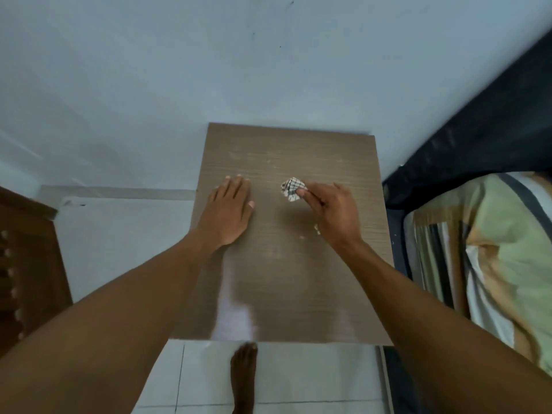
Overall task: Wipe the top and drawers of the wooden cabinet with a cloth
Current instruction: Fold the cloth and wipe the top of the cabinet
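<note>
Currently the right hand point(327, 212) pinches the bunched checked cloth point(292, 189) at its fingertips against the wooden cabinet top point(286, 279), well right of the left hand point(230, 212), which lies flat and empty, bracing.

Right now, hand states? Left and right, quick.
Left hand: open, flat on the wooden cabinet top, holding nothing.
Right hand: fingers curled round the checked cloth, pressing it on the top.

On the cabinet top point(292, 264), the cloth point(292, 189) lies right of the left hand point(228, 212), under the right hand point(328, 210).
</note>
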